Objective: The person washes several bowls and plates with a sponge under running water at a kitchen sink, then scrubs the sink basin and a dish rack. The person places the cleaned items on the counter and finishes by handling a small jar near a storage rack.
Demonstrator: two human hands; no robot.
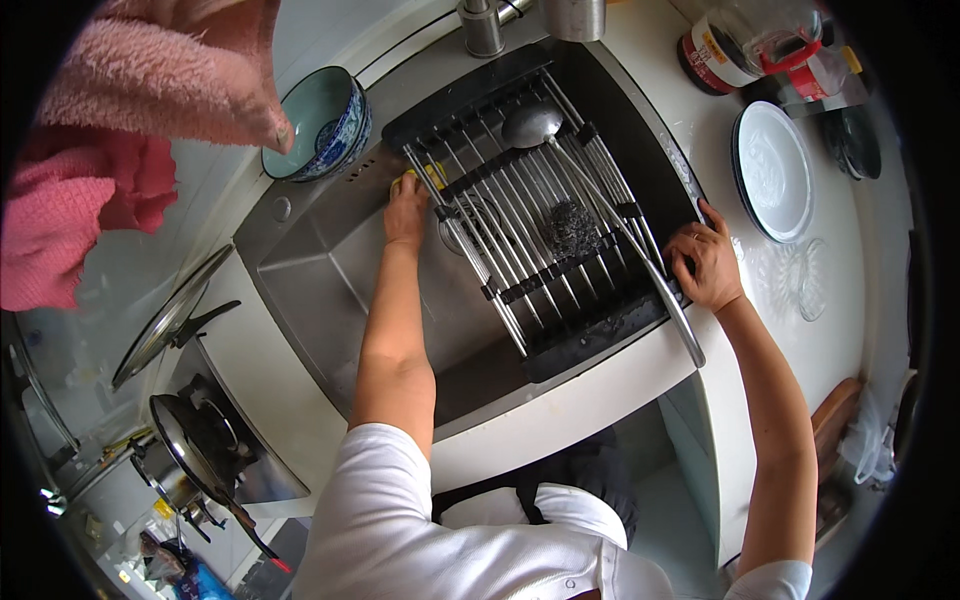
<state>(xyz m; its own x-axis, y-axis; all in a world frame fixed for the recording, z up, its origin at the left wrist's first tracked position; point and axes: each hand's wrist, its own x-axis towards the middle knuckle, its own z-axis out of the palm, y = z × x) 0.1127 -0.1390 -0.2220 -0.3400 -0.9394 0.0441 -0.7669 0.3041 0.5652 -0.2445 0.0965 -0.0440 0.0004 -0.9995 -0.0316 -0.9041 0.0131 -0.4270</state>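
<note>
My left hand [407, 214] reaches into the stainless steel sink [315, 277] and presses a yellow sponge or cloth [435, 175] against its back wall. A roll-up drying rack [517, 225] with metal bars and black ends spans the sink. On the rack lie a metal ladle [532, 125], its long handle reaching past the front edge, and a steel wool scrubber [571, 229]. At the sink's right rim rests my right hand [701, 262], fingers bent and partly apart, holding no object that shows.
Stacked patterned bowls [319, 124] stand behind the sink, near hanging pink towels [150, 82]. White plates [774, 171], a glass dish [812, 281] and bottles [727, 52] are on the right counter. A glass lid [176, 315] and a pan [187, 442] on the stove are left.
</note>
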